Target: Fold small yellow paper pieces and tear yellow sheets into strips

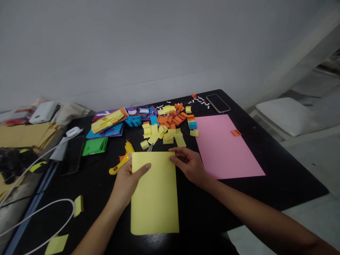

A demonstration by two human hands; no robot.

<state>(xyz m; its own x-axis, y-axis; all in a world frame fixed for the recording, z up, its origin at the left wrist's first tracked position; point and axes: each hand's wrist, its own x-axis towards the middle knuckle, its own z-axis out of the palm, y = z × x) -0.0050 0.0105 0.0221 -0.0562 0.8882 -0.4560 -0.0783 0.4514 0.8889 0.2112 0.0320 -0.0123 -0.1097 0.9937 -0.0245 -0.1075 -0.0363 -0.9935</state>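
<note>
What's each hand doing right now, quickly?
Left hand: closed on the yellow sheet, thumb on top.
Right hand: fingers pinching its upper right corner.

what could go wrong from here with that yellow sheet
The glue gun lies right beside the left hand; if it is hot, a knuckle could brush it. The scissors poke out just past the top edge of the yellow sheet, so reaching forward might meet the point. The loose yellow and orange pieces sit close beyond the sheet and could be swept about if it swings forward.
</note>
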